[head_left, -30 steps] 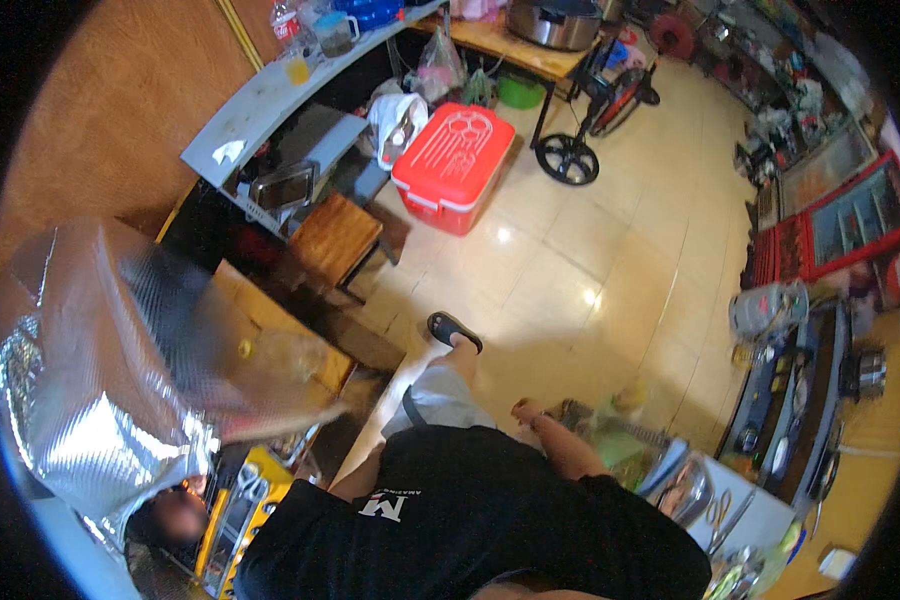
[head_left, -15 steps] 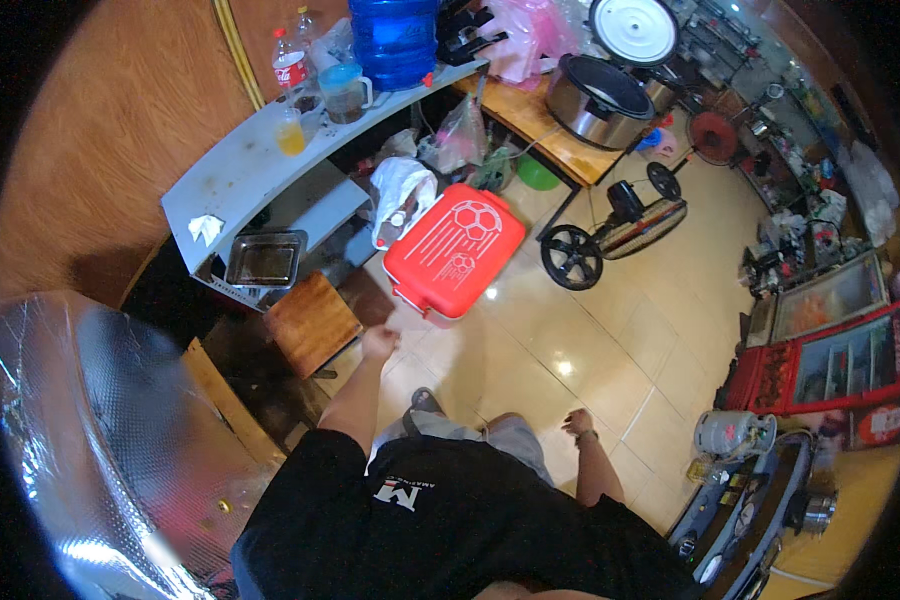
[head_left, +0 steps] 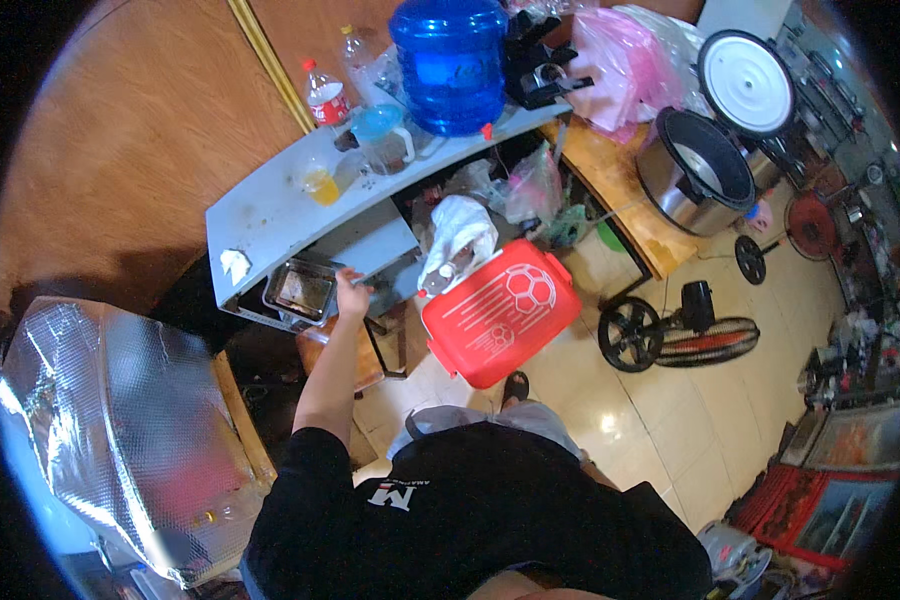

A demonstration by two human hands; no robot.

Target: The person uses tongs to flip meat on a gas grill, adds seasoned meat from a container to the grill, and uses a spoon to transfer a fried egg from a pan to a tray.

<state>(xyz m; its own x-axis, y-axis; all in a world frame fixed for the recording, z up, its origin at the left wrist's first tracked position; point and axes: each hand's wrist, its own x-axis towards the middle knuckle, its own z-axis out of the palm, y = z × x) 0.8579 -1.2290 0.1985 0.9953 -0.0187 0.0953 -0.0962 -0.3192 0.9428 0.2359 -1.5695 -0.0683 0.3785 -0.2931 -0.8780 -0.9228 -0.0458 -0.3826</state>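
Observation:
My left hand (head_left: 352, 293) reaches forward with its fingers apart and nothing in them. Right beside it, on the left, a rectangular metal tray (head_left: 303, 291) with a brownish bottom rests at the lower shelf of the grey counter (head_left: 270, 222); I cannot tell whether the fingers touch it. A red cooler box (head_left: 498, 318) with white football drawings on its lid stands on the floor to the right of the hand. A white plastic bag (head_left: 460, 240) leans behind the box. My right hand is hidden behind my body.
On the counter stand a blue water jug (head_left: 448, 75), a pitcher (head_left: 382, 140) and a cup of orange liquid (head_left: 322, 187). A large open cooker (head_left: 685, 180) sits on a wooden table (head_left: 610, 185). A fallen fan (head_left: 705, 335) lies right. Below the tray is a wooden stool (head_left: 355, 350).
My left hand has risen forward from near the stool to beside the tray, and its fingers have spread. My right hand has dropped out of sight. I have come closer to the counter.

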